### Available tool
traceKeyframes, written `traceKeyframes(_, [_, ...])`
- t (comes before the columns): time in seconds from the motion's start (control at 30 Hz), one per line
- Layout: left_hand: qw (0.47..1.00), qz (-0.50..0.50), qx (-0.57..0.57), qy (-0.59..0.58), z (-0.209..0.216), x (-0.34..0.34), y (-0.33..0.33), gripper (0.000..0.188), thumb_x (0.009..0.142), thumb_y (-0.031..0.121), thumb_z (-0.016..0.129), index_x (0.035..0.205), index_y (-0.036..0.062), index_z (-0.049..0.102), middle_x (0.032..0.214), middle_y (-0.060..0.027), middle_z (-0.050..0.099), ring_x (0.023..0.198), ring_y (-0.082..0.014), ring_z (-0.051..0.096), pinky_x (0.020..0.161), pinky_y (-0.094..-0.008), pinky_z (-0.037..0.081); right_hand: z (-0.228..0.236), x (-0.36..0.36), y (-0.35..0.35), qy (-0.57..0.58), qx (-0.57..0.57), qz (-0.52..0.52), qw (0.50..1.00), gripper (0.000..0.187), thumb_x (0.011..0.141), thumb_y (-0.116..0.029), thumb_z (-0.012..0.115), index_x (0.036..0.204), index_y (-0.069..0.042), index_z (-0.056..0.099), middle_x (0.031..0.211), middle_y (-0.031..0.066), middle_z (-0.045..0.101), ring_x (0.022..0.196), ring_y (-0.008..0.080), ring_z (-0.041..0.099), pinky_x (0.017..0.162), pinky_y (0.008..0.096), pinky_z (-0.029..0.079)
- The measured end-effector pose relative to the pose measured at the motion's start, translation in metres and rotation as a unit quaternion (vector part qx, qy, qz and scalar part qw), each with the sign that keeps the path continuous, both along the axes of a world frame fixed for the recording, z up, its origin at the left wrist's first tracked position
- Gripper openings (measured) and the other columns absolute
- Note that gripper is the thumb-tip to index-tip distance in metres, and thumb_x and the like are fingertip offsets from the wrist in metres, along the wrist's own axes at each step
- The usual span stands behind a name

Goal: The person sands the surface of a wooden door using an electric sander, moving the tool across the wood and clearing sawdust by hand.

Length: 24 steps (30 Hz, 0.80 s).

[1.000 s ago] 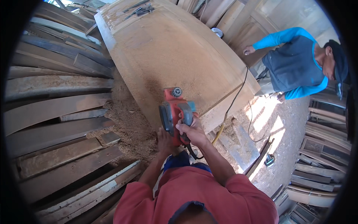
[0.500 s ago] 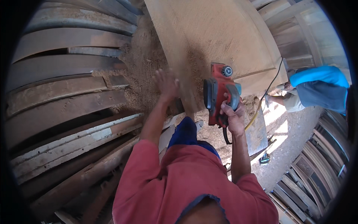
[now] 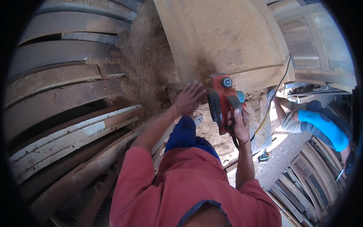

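A red and black electric hand planer with a round black front knob is held by its rear handle in my right hand. Its front end lies at the near edge of a broad wooden panel. A dark cord runs from the handle's lower end. My left hand is just left of the planer, fingers outstretched and holding nothing, by the panel's near left corner. Whether it touches the wood cannot be made out. Shavings and dust lie on the panel beside the planer.
Stacked boards line the left side, beside a heap of sawdust. A black and yellow cable hangs right of the panel. A person in blue and grey bends at the right. A small teal and black tool sits on the floor.
My left hand has moved right and nearer to me, toward the planer. The planer has shifted slightly back toward me in my right hand. The other person has changed posture.
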State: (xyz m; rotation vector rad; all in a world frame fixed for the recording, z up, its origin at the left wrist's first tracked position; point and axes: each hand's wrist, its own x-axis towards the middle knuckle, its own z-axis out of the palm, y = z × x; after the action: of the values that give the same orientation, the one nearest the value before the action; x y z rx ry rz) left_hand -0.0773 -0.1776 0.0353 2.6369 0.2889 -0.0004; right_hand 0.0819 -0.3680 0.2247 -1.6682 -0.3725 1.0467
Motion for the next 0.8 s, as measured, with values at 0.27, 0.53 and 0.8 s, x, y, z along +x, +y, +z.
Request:
traceKeyframes(0.27, [0.909,0.405,0.008,0.102,0.005,0.026,0.105,0.073,0.097,0.041,0.059,0.158,0.0090,0.035,0.162,-0.0327,0.027,0.154,-0.0455,0.022,0.126,-0.0593,0.010,-0.008,-0.018,-0.009,0.073,-0.018,0.028,0.997,0.030,0.108,-0.033,0.054,0.111,-0.004,0.059,0.078,-0.0024,0.056,0.064,0.0044,0.049,0.053,0.0203,0.039])
traceKeyframes(0.53, [0.897,0.420,-0.125,0.056,-0.050,-0.083,-0.021,0.079,0.093,0.036,0.067,0.153,-0.0043,0.036,0.157,-0.0364,0.032,0.147,-0.0524,0.031,0.122,-0.0554,0.026,-0.015,-0.061,-0.012,0.138,0.029,0.004,0.990,0.025,0.108,-0.026,0.052,0.108,-0.003,0.058,0.083,0.0015,0.061,0.070,0.0084,0.055,0.066,0.0247,0.048])
traceKeyframes(0.8, [0.850,0.491,-0.153,0.111,-0.076,-0.169,-0.057,0.063,0.094,0.034,0.064,0.143,-0.0027,0.052,0.146,-0.0329,0.050,0.140,-0.0479,0.043,0.119,-0.0523,0.032,-0.036,-0.062,-0.020,0.093,0.002,0.100,0.991,0.022,0.105,-0.024,0.053,0.104,-0.002,0.057,0.080,0.0014,0.061,0.067,0.0088,0.057,0.060,0.0261,0.048])
